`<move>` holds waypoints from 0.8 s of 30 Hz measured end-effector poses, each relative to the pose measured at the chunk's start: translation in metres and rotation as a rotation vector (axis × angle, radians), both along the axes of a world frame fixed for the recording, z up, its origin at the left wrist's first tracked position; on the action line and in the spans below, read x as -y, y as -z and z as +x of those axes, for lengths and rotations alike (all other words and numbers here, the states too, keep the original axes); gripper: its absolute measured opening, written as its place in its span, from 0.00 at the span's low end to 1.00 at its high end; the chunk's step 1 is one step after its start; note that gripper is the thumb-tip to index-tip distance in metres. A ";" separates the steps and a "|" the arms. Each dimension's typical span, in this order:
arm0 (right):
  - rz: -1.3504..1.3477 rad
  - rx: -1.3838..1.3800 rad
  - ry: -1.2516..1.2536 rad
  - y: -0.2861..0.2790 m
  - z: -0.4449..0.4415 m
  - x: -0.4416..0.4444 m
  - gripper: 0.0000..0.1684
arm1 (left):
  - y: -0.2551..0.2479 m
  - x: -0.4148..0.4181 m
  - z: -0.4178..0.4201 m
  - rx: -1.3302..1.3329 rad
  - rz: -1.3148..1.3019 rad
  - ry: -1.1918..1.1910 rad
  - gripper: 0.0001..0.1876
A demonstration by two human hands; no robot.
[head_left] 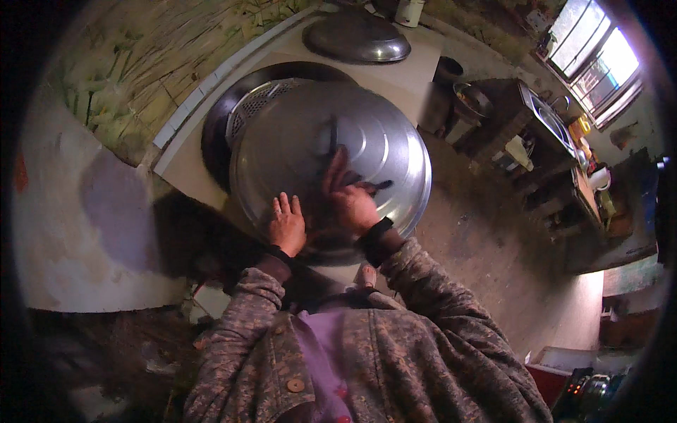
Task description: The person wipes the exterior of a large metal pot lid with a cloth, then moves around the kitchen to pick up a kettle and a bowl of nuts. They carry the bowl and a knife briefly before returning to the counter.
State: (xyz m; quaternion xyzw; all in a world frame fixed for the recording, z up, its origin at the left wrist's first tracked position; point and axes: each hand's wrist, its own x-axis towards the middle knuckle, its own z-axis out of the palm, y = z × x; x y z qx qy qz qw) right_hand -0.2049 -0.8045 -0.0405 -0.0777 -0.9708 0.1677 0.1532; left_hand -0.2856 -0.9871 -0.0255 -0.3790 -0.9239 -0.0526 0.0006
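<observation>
A large domed metal lid [394, 137] lies tilted over a dark wok [211, 132] set in the stove top. A perforated metal steamer tray [248, 108] shows past its upper left edge. My left hand [288, 224] rests on the near left part of the lid, fingers extended and slightly apart. Over the lid's near right part, my right hand [355, 207] is blurred and closed around a dark handle [382, 185]; whether this joins the lid cannot be told. Another dark bar shape [334, 135] shows near the lid's middle. The polished metal reflects my right hand.
Another metal lid [359, 39] lies at the back of the pale stove top [418, 63]. Pots and a pan [473, 100] stand to the right, before a sink [550, 121]. A bare foot [368, 276] shows below on the floor.
</observation>
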 end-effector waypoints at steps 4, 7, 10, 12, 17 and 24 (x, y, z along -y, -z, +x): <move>-0.189 0.003 -0.263 -0.021 0.000 0.020 0.19 | -0.012 0.012 -0.001 0.129 0.129 0.099 0.51; -0.768 0.030 -0.073 -0.043 0.001 0.022 0.19 | -0.029 0.010 0.006 0.410 0.654 0.163 0.51; -1.142 -0.062 -0.244 -0.061 0.000 0.031 0.20 | -0.032 -0.002 0.010 0.520 0.917 0.308 0.52; -1.037 -0.027 -0.230 -0.071 -0.005 0.027 0.19 | -0.027 -0.002 0.006 0.574 0.887 0.184 0.46; -0.511 0.093 -0.015 -0.078 -0.050 -0.051 0.24 | -0.013 0.025 -0.031 0.422 1.091 -0.164 0.27; -0.325 0.217 -0.066 -0.037 -0.115 -0.076 0.25 | -0.023 0.048 -0.107 0.101 1.098 -0.274 0.23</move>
